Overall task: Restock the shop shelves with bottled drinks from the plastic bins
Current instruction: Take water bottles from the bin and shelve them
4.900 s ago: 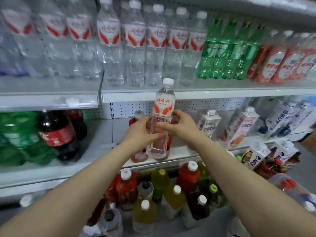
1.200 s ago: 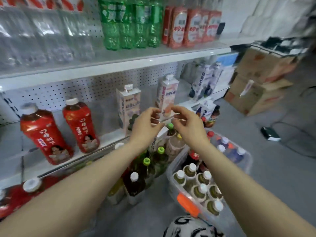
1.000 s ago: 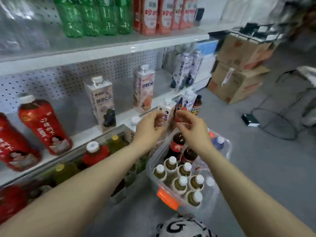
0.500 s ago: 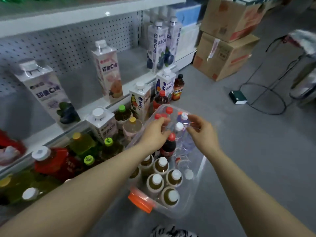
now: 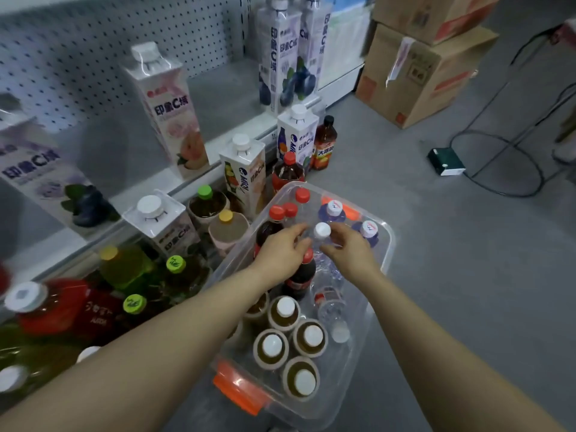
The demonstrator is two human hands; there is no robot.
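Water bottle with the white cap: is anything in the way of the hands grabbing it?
Nothing visible is in the way. The left hand and right hand pinch the water bottle at its neck, inside the clear plastic bin. A cola bottle stands close beside it, under the left hand.

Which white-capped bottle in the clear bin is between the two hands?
The clear water bottle: left hand and right hand flank its plain cap. The tea bottles stand nearer the orange latch; the purple bottles stand beyond.
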